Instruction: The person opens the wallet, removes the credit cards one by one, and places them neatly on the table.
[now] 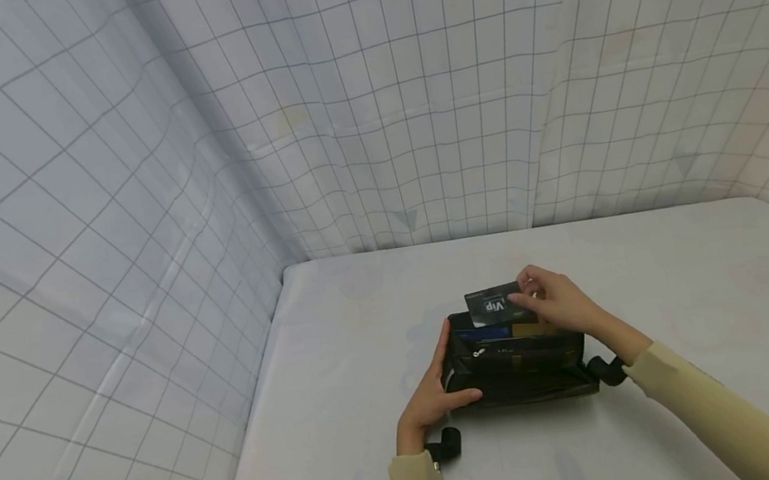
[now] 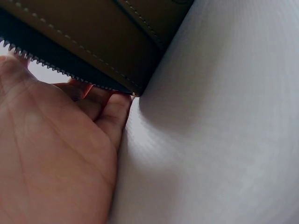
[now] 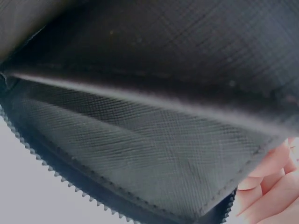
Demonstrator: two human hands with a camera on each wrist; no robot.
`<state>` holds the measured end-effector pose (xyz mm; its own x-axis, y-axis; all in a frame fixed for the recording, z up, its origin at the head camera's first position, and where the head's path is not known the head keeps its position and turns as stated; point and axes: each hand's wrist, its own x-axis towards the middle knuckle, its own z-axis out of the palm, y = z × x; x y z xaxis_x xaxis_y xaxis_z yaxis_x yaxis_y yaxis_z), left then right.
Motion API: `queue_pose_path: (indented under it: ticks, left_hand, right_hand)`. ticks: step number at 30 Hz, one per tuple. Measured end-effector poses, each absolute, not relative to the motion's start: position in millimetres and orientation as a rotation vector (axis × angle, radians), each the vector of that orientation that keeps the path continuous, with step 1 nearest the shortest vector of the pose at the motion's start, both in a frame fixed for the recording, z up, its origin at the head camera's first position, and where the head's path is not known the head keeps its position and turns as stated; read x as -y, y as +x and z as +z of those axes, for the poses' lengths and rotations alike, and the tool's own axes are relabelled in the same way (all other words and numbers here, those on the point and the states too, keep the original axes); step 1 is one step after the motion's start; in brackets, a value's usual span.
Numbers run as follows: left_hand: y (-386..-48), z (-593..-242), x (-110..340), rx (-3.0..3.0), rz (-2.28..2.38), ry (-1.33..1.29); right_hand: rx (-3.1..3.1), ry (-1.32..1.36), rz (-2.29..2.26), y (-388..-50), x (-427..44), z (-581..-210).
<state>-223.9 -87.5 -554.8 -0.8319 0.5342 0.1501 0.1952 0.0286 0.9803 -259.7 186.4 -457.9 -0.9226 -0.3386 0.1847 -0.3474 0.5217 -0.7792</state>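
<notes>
A black zip-around wallet (image 1: 524, 356) stands opened out on the white table. My left hand (image 1: 429, 402) grips its left end, thumb at the near side and fingers along the far side. The left wrist view shows the wallet's brown stitched outside and zipper teeth (image 2: 42, 60) against the fingers. Over the wallet's far compartment, my right hand (image 1: 553, 301) pinches a dark card (image 1: 492, 307) marked "Vip" by its right end. Below it, a blue card (image 1: 484, 334) and a gold-coloured card (image 1: 530, 329) sit in the wallet. The black textured lining (image 3: 154, 154) fills the right wrist view.
The white-covered table (image 1: 355, 337) extends around the wallet. White grid-patterned curtains (image 1: 393, 104) hang behind it and at both sides. A small black wrist camera (image 1: 447, 444) sits on the left wrist, and another (image 1: 607, 371) is by the wallet's right end.
</notes>
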Motion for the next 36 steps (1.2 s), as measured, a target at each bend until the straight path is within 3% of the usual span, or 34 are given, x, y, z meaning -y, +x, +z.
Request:
queue_pose_path:
  ticks: [13,23,36]
  left_hand:
    - [-222.3,-551.9,87.7,-2.081,1.863,0.749]
    - [-212.5,-519.9,89.2,-2.074,1.798,0.770]
    - [-210.7,-515.7,88.8,-2.086,1.786,0.730]
  right_hand:
    - [2.721,0.563,1.425,-255.6,-198.4,-457.5]
    - [2.707,0.496,1.418,-255.6,-212.0,-456.3]
    - [2.673,0.354,1.501,-254.8,-234.9,-456.8]
